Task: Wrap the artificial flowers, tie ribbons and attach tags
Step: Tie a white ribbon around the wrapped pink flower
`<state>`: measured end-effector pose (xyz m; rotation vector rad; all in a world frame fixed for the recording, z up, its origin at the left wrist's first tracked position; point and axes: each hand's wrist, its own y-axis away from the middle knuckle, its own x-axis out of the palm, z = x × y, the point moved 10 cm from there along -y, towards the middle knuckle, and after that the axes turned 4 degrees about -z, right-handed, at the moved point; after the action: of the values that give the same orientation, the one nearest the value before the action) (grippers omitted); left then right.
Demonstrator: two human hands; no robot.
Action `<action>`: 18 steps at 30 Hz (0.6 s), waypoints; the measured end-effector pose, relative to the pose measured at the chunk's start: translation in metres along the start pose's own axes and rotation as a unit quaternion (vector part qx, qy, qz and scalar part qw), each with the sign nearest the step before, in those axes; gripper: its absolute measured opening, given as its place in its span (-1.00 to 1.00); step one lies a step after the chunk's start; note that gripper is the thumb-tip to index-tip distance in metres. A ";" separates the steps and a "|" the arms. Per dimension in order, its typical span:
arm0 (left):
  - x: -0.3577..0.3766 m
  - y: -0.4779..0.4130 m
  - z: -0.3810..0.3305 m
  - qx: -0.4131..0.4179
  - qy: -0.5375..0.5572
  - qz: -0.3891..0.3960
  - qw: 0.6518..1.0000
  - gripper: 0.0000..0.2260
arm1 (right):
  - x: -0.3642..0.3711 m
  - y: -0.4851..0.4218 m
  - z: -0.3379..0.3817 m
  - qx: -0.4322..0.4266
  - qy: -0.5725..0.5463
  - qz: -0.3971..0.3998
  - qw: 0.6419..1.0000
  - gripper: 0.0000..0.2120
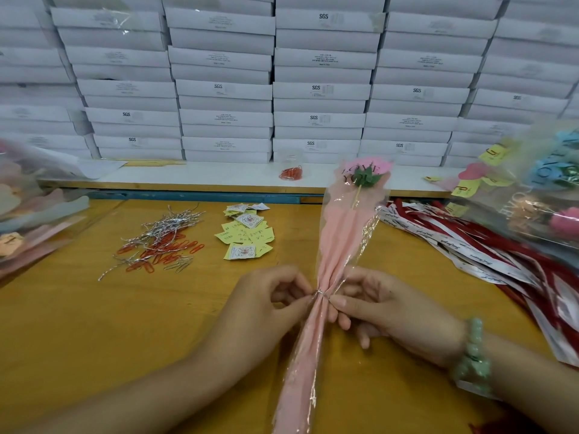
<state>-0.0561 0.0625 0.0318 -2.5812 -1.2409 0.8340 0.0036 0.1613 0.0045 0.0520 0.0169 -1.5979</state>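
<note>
A pink artificial flower (365, 170) in a pink and clear wrapper (341, 233) lies lengthwise on the wooden table (78, 324), head pointing away from me. A silver twist tie (318, 293) cinches the wrapper at its narrow waist. My left hand (266, 305) pinches the tie's left end. My right hand (382, 305) pinches its right end, fingers curled against the wrapper. Red and white ribbons (470, 245) lie spread at the right. Yellow and white tags (247, 233) sit in a heap behind my left hand.
Silver twist ties and red paper clips (159, 242) lie scattered at the left centre. Spare wrappers (28, 211) are piled far left, wrapped flowers (545, 195) far right. White boxes (319, 89) are stacked along the back behind a shelf with a small cup of clips (291, 170).
</note>
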 end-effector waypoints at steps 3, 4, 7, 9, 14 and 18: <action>0.002 0.000 0.006 -0.032 0.051 0.004 0.998 -0.93 | -0.004 -0.001 0.005 -0.043 0.033 -0.045 0.998 -0.95; 0.004 0.001 0.008 -0.047 0.076 0.013 0.996 -0.95 | -0.005 -0.002 0.006 -0.050 0.037 -0.056 0.996 -0.95; 0.009 0.003 0.011 -0.079 0.123 0.033 0.989 -0.93 | -0.005 -0.002 0.006 -0.057 0.048 -0.060 0.995 -0.96; 0.009 0.003 0.012 -0.079 0.106 0.028 0.991 -0.89 | -0.005 -0.002 0.007 -0.057 0.050 -0.055 0.996 -0.94; 0.003 0.001 0.007 -0.041 0.039 0.006 0.998 -0.77 | -0.006 -0.002 0.006 -0.058 0.060 -0.064 0.994 -0.88; 0.004 0.001 0.006 -0.041 0.035 0.011 0.998 -0.78 | -0.008 -0.001 0.007 -0.068 0.077 -0.079 0.992 -0.96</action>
<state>-0.0570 0.0649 0.0245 -2.6684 -1.2538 0.7049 0.0030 0.1692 0.0113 0.0690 0.2559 -1.7449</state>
